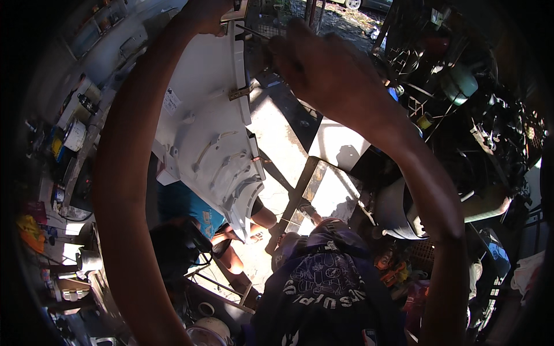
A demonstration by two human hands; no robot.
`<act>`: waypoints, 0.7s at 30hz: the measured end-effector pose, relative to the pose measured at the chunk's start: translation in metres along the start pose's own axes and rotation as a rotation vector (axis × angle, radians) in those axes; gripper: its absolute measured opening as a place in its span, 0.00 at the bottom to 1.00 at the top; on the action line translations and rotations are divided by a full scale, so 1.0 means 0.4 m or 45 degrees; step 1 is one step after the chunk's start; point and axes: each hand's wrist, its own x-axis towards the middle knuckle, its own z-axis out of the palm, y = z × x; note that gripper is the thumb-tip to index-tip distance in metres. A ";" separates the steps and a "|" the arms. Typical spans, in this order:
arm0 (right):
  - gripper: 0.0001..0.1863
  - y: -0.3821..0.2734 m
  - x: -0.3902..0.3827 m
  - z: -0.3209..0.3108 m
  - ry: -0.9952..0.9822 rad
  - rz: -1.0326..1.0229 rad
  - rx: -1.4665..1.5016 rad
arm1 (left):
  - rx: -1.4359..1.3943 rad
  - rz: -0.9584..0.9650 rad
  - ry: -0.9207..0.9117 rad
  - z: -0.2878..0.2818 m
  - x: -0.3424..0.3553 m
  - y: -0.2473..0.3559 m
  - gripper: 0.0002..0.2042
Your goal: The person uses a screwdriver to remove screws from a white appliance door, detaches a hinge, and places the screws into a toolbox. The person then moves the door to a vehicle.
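Panel met at upper end by left grip; right grip placed rightward. Co-worker partly covered by panel's lower end. Tank positioned farther right.

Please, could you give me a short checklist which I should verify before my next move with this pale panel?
1. Left hand is at the upper end of the pale panel: ok. Firmness of its grip: cannot tell.
2. Thin rod points from the right hand toward the panel's upper right edge: ok.
3. Rod tip touches the right spot: cannot tell.
4. Other person, in a teal shirt, stays well away from the panel: not ok; they are close by its lower end.
5. Brownish clip on the panel's right edge is tight: cannot tell.
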 end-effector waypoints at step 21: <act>0.19 0.581 -0.512 0.443 -1.180 0.648 0.959 | -0.335 -0.085 0.283 -0.124 0.018 0.043 0.39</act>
